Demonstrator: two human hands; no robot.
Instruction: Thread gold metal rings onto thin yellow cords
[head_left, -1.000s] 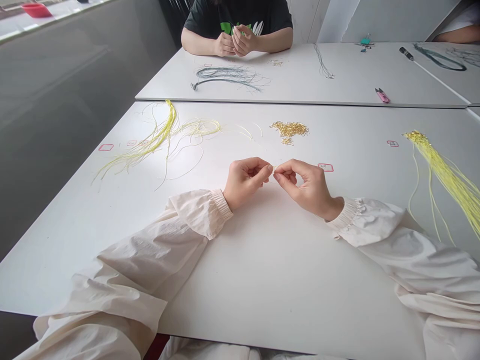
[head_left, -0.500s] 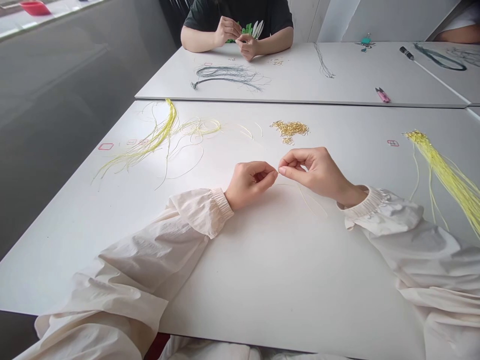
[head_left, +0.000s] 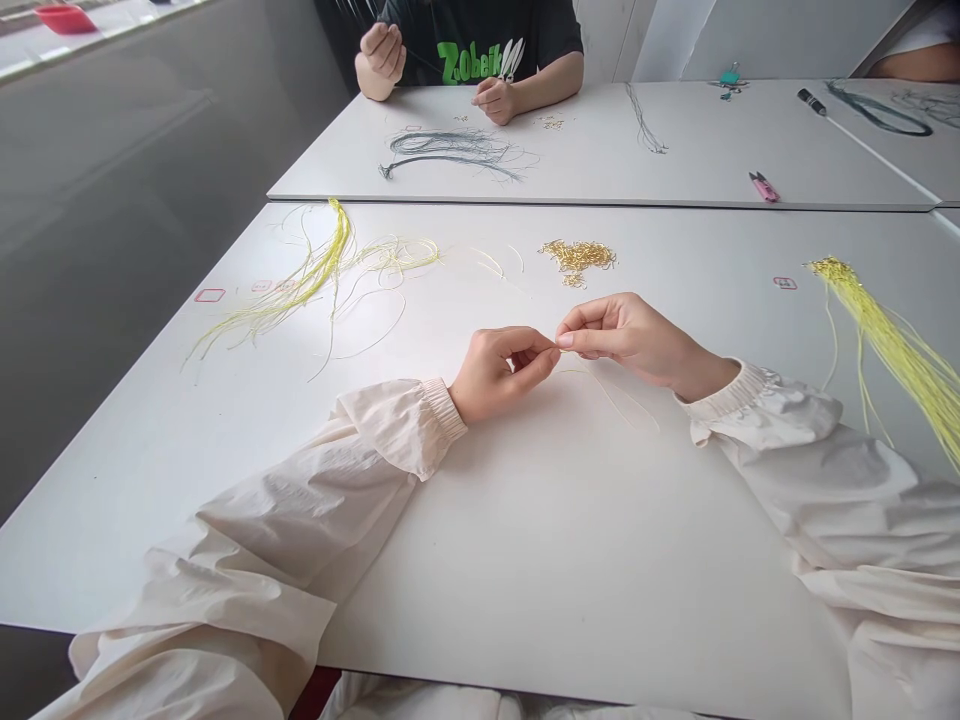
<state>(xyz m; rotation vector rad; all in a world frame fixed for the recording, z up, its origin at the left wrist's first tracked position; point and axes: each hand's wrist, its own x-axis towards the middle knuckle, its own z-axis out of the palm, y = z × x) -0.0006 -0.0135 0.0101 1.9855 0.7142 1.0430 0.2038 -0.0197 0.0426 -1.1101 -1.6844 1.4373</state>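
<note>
My left hand (head_left: 504,372) and my right hand (head_left: 637,343) meet fingertip to fingertip above the white table (head_left: 570,540). Both are closed in a pinch. A thin pale yellow thread (head_left: 611,398) trails from between them and hangs down under my right hand. Whatever small piece sits at the fingertips is too tiny to make out. Just beyond my right hand lies a pile of small gold hooks or clasps (head_left: 579,256). To the left is a loose bundle of yellow threads (head_left: 330,260). On the right lies a thicker yellow thread bundle (head_left: 892,340) with gold bits at its top end.
Across the seam, a person (head_left: 480,45) in a dark shirt handles thread at the far table. Before them lie dark grey threads (head_left: 450,150). Pink snips (head_left: 764,187), a black-capped pen (head_left: 812,103) and a teal clip (head_left: 730,77) are farther right. A wall (head_left: 150,180) borders the left.
My right hand's fingers have flattened and come closer over my left fingertips, still pinched. The thread's loose ends shifted slightly right. The person opposite has raised one hand away from the other.
</note>
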